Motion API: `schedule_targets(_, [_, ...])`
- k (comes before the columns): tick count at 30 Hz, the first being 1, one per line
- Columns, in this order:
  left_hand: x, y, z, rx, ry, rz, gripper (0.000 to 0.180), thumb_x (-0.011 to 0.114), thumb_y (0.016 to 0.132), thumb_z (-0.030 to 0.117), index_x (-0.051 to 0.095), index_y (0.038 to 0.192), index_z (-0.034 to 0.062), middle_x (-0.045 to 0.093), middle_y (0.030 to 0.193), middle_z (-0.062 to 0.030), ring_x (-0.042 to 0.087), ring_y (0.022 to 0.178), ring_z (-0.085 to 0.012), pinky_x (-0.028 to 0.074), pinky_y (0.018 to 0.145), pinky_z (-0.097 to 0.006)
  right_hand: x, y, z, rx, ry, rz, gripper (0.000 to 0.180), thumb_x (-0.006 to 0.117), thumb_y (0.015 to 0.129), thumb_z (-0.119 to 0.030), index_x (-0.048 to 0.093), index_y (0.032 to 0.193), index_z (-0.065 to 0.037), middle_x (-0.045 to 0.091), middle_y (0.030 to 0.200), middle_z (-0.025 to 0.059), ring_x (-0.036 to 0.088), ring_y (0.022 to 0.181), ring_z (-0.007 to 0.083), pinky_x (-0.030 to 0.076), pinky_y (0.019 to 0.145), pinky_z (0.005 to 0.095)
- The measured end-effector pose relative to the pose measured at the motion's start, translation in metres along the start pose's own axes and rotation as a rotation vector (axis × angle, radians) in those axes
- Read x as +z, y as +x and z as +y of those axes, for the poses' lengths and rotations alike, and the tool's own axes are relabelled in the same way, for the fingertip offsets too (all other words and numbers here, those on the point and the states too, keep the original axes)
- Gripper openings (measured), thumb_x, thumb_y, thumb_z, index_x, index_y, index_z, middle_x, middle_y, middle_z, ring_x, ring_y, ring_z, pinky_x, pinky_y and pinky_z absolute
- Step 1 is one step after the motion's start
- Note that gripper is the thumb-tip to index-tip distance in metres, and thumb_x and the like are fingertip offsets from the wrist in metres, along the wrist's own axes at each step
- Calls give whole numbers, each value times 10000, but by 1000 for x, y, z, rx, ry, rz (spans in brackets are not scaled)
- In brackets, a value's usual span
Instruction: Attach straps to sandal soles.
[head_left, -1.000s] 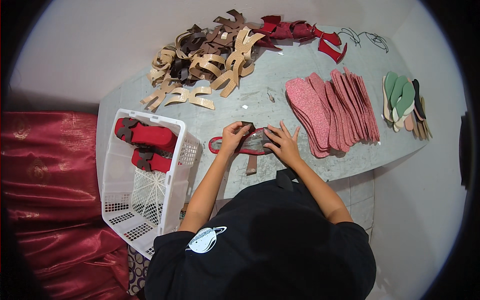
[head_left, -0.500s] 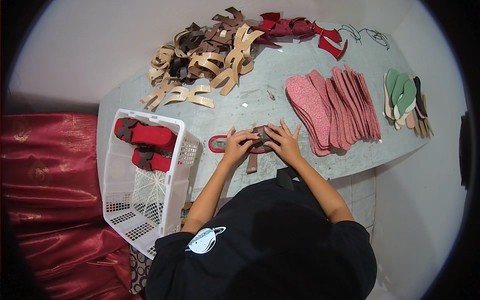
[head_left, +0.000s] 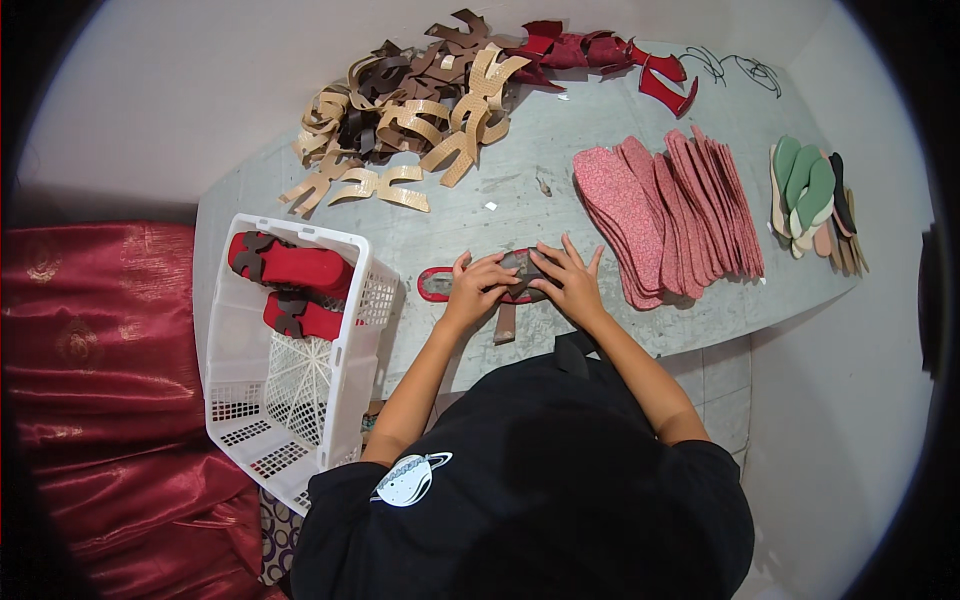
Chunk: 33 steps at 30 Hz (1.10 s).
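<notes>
A sandal sole [head_left: 431,285] with a red rim and a greyish middle lies lengthwise on the table before me. Across its right part runs a brown strap [head_left: 505,325], one end hanging over the near side. My left hand [head_left: 478,292] covers the sole's middle, fingers bent and closed on it, one finger raised at the left. From the right, my right hand [head_left: 570,285] pinches the strap between thumb and index finger; its other fingers are lifted and spread. Both hands hide much of the sole and the strap's far end.
Left stands a white plastic basket [head_left: 365,245] holding red sandals [head_left: 305,271]. Behind lie piled beige and brown straps [head_left: 405,125] and red straps [head_left: 585,55]. Pink patterned insoles [head_left: 620,195] fan out at right, beside green and other soles [head_left: 810,185]. Black cords [head_left: 740,70] lie far right.
My hands and the sole keep nearly the same place. The strap's near end has shifted very slightly, and the view has moved a little.
</notes>
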<state>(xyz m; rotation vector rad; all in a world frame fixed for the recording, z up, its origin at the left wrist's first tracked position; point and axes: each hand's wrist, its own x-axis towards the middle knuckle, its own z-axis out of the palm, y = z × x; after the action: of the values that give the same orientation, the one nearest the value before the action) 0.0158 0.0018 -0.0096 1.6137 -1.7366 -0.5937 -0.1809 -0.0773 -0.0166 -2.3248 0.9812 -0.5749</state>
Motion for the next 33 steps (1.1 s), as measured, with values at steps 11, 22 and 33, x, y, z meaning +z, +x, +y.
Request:
schedule_targets(11, [-9,4,7,81,112,-54,173,670,696,119,701,853,187,663,962,41,522,1120,-167,202,1000,-461,1,-1,1,-9,-19,11,451,618,781,-374,565,1209,-243,485,1297,-41,272,1323,306,-108,976,663])
schedule_targets(22, [-16,7,6,207,217,-92,206,687,692,123,686,889,181,657,983,41,547,1097,-168,247,1009,-440,2,-1,2,-10,-29,8,457,615,783,-381,557,1217,-250,480,1300,-46,276,1320,300,-101,984,657])
schedule_targets(33, [-15,8,3,327,282,-124,241,676,700,103,684,931,171,645,1020,26,540,1113,-182,329,1004,-415,2,-1,2,-6,-40,3,459,611,785,-386,554,1220,-251,477,1303,-47,279,1318,299,-98,985,657])
